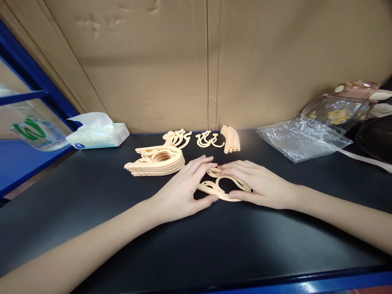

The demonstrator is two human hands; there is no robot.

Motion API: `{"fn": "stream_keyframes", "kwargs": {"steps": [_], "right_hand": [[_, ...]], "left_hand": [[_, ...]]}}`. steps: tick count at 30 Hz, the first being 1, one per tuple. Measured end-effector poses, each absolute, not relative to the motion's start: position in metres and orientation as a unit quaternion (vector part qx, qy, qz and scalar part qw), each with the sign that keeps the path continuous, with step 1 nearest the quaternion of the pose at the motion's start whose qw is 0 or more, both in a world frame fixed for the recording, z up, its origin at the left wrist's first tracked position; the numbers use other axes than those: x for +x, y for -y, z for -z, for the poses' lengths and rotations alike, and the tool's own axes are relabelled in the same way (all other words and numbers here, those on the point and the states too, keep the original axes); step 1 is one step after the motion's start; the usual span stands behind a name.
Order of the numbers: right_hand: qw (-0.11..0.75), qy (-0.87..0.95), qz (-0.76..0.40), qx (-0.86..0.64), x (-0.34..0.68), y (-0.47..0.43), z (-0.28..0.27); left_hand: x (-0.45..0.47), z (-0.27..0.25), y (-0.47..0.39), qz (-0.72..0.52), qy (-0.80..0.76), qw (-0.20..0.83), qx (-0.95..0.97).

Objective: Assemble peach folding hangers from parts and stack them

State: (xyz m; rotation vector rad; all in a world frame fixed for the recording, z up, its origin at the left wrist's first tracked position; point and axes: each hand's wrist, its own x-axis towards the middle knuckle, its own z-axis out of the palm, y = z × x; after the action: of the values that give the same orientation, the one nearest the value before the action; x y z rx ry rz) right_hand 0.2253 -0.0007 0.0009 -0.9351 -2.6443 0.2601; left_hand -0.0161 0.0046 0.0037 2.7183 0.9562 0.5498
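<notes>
A beige plastic folding clothes hanger [223, 196] lies flat on the black tabletop in front of me, its curved arms around an open middle. My left hand [186, 190] grips its left end, with the thumb at the near edge and the fingers over the far side. From the right, my right hand [260, 183] holds the other end in the same way, thumb on the near arm. My fingers hide parts of the far arm. Just beyond my left hand sits a stack of similar beige folded hangers [159, 166].
At the back lie loose beige hooks [204, 139], more hook-shaped pieces [177, 139] and a bundle of curved beige bars [231, 139]. A tissue pack [98, 134] stands left; a clear plastic bag [301, 136] lies right. Cardboard [159, 73] walls the back.
</notes>
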Motion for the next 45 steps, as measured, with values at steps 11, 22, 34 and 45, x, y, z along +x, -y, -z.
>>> {"fn": "stream_keyframes", "kwargs": {"steps": [11, 22, 34, 45], "right_hand": [[0.163, 0.935, -0.084, -0.302, 0.225, 0.003, -0.002], [0.31, 0.767, -0.306, -0.47, 0.227, -0.006, 0.002], [0.329, 0.699, -0.448, -0.449, 0.225, -0.006, 0.001], [0.351, 0.701, -0.451, -0.427, 0.224, -0.006, -0.001]], "left_hand": [[-0.018, -0.004, -0.004, -0.16, -0.31, 0.168, 0.922], [-0.018, -0.012, -0.006, -0.217, -0.309, -0.012, 0.926], [-0.02, -0.014, -0.006, -0.214, -0.301, -0.06, 0.927], [-0.017, -0.025, 0.001, -0.192, -0.296, -0.043, 0.935]]}}
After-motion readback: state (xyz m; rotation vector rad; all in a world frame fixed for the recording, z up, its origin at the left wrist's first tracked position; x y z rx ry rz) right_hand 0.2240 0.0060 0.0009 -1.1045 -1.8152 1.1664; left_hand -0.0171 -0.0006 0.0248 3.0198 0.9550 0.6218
